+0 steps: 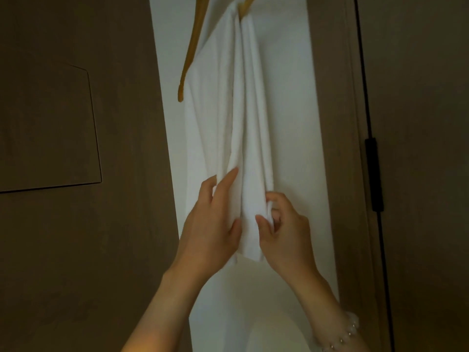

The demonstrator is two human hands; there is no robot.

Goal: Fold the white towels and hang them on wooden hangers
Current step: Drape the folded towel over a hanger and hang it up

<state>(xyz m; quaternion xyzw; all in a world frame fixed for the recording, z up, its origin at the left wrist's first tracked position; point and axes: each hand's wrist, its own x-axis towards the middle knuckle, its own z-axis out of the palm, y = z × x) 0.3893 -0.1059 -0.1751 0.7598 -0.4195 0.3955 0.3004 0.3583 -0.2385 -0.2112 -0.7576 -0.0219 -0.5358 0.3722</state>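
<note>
**Evening the hung towel: both hands are working at its lower end.**

The white towel [253, 123] is hanging in long folds from a wooden hanger [244, 7] in front of a white panel [291, 97]; the left hand [212, 222] is lying on the left fold with fingers straight, its grip wide and holding nothing; the right hand [285, 226] is pinching the right edge, its grip narrow, with thumb and curled fingers on the cloth; the step appears to be levelling the layers; any pull should be going straight down and lightly, so the hanger is not tipping; the flat palm should be steadying the folds while the hems are being matched; a second towel [208, 102] is hanging just beside it on the other hanger [190, 47].
</note>
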